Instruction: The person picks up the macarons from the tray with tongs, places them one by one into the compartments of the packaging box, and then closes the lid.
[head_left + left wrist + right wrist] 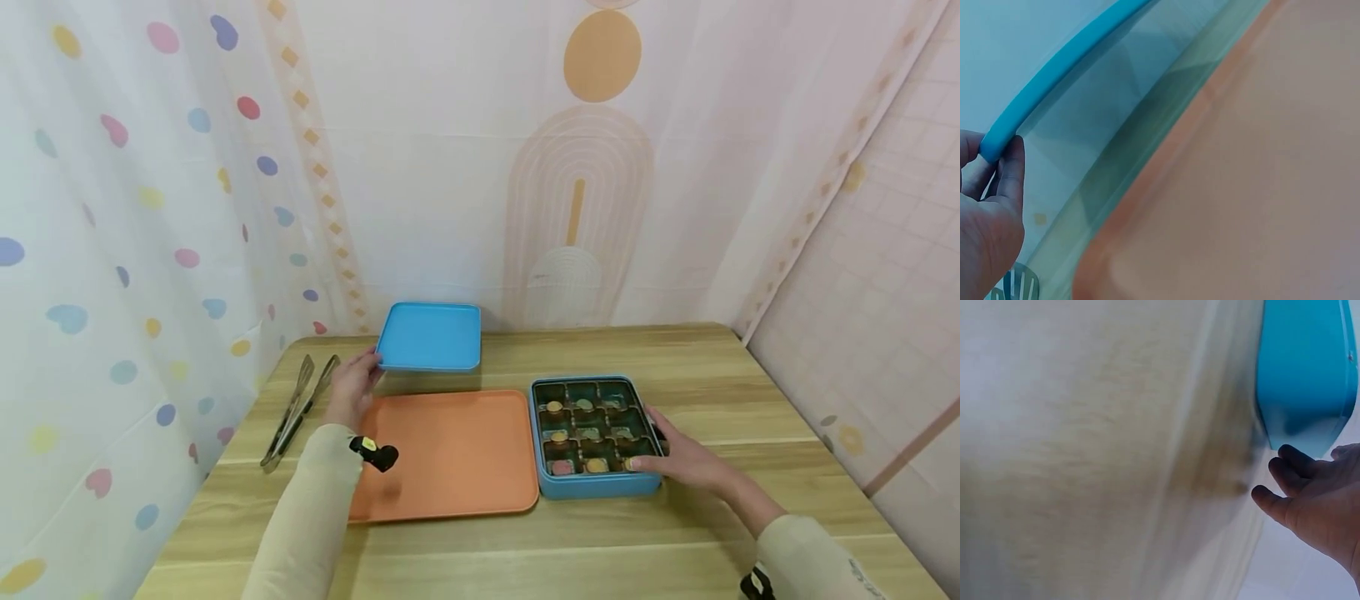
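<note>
My left hand pinches the near left corner of a flat blue lid, thumb on one side and fingers on the other. The lid is raised and tilted above the back of the table, as its rim in the left wrist view also shows. At the right, my right hand lies against the right side of a square blue box, its thumb over the near right corner. In the right wrist view the fingers are loosely extended by the box wall. Inside the box, a dark divided insert holds several small round pieces, yellowish, greenish and pink.
An orange tray lies on the wooden table, directly left of the box. Metal tongs with slotted ends lie at the table's left side. A patterned curtain hangs behind the table's back edge.
</note>
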The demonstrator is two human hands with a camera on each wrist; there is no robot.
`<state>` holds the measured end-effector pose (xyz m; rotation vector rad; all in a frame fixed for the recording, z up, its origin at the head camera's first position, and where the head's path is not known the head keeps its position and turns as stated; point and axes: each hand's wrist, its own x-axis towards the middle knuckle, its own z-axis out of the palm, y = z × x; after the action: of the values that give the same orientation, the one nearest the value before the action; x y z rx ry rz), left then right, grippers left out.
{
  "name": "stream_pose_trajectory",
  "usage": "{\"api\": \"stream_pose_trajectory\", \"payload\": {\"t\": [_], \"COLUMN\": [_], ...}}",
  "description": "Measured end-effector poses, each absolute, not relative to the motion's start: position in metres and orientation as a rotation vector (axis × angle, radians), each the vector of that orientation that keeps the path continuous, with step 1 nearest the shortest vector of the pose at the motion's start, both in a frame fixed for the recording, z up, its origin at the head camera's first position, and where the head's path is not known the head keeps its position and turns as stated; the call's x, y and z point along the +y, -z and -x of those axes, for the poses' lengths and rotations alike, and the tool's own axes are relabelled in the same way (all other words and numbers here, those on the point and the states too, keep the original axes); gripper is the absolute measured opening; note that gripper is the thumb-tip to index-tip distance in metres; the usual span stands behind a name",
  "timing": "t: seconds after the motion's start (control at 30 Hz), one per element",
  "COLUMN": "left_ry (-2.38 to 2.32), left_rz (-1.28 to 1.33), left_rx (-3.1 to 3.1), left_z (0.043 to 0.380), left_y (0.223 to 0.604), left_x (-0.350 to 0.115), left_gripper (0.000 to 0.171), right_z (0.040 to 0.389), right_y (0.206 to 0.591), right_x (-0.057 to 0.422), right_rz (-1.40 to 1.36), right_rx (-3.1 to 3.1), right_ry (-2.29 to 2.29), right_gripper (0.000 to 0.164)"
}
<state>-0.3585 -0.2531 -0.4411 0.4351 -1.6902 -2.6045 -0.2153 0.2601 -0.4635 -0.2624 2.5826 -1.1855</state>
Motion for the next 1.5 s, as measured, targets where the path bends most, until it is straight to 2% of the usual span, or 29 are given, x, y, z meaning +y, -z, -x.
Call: {"api": "stream_pose_trajectory", "payload": {"t": [0.4,0.8,1.1,1.5], "left_ry": [2.645,2.644,2.670,2.682], "left_rz": [-0.392,-0.394,-0.372,-0.299], "left_rx": [-1.565,-1.501,-1.457,-1.415], "left_z": [0.364,0.360,0.355,0.351], "left_y": [0.438,0.436,0.432,0.434], "left_x": [-0.229,-0.190,-0.155,-0.119], "left_gripper": [0.050,0.044,0.042,0.039], "right_z": [0.247,0.296,0.314,0.328], "right_y": [0.433,0.405,0.402,0.407], "right_x": [0.252,0.200,0.161,0.158], "right_rz": [0.335,0.327,0.288,0.279], "right_rx": [2.628,2.610,2.528,2.442], "right_ry": [1.178,1.235,1.354,1.458], "right_gripper": [0.103,0.106,0.100,0.099]}}
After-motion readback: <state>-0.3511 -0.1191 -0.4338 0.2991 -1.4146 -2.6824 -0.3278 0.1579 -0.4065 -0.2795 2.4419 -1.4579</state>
